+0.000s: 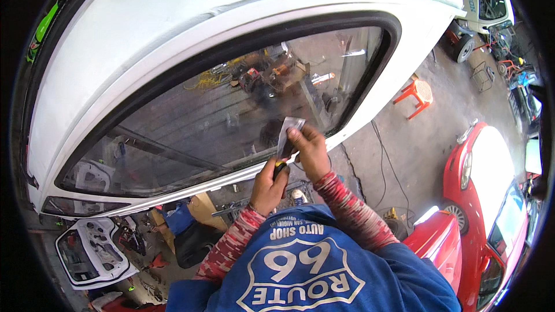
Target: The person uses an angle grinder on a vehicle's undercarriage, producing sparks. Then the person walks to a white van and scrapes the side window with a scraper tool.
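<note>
My left hand (268, 189) is closed round the black-and-yellow handle of a small flat tool that looks like a scraper (293, 122). Its blade points up and away from me; the wide end shines pale and the part nearer the handle is dark. My right hand (312, 151) pinches the blade from the right, thumb lying on its face. Both hands are in front of the lower edge of a dark-rimmed window (231, 104) in a white vehicle body (150, 40). Whether the blade touches the glass, I cannot tell.
An orange stool (417, 96) stands on the concrete floor at right, with dark cables (383, 162) nearby. A red car (471, 162) is at the far right. At lower left lie a white door panel (95, 252), cardboard (203, 212) and scattered parts.
</note>
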`<state>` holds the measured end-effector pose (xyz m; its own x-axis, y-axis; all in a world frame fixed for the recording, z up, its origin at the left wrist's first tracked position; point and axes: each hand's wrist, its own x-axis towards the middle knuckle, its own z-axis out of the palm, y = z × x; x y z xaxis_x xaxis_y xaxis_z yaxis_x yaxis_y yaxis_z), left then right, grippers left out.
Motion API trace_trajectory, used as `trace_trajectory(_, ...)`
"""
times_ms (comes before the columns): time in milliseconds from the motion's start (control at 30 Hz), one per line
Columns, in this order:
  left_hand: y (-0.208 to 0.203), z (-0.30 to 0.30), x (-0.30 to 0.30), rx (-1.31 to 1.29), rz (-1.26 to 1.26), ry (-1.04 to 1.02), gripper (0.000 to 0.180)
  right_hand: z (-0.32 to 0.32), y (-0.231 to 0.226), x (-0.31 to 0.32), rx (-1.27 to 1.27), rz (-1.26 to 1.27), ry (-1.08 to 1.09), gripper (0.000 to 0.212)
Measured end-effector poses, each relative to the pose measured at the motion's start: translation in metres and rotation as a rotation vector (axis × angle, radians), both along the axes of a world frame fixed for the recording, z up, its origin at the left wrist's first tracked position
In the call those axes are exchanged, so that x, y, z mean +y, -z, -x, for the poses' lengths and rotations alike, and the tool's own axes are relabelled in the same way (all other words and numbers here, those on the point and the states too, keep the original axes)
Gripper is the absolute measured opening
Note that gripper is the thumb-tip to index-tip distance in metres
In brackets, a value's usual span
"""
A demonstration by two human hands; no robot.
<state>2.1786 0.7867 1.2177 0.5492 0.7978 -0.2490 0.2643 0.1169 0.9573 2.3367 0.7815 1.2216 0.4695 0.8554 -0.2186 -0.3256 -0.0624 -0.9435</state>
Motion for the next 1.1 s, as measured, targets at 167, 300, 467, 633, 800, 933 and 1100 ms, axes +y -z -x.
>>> trace_trajectory(167,-0.006,0.001,-0.001,-0.081,0.018,0.029,0.02,0.0,-0.002,-0.001,0.044,0.038,0.013,0.027)
trace_trajectory(300,-0.008,0.0,-0.005,0.012,0.069,0.008,0.021,-0.002,-0.003,-0.001,0.037,0.076,-0.015,0.029)
trace_trajectory(467,-0.014,-0.007,-0.004,-0.025,0.018,0.016,0.02,-0.01,0.003,-0.001,0.079,0.039,-0.012,0.03)
trace_trajectory(633,-0.03,-0.003,-0.013,0.075,-0.034,0.015,0.018,0.002,0.007,-0.005,0.198,0.026,0.052,0.033)
trace_trajectory(800,-0.048,0.002,-0.005,0.236,0.008,0.046,0.024,0.007,0.005,-0.004,0.207,0.049,0.0,0.032)
trace_trajectory(933,-0.053,-0.002,-0.003,0.25,-0.04,0.045,0.024,0.004,0.002,-0.001,0.24,0.009,0.041,0.031)
trace_trajectory(1100,-0.06,0.0,-0.009,0.23,-0.024,0.021,0.018,0.007,0.003,-0.003,0.296,0.036,-0.041,0.031)
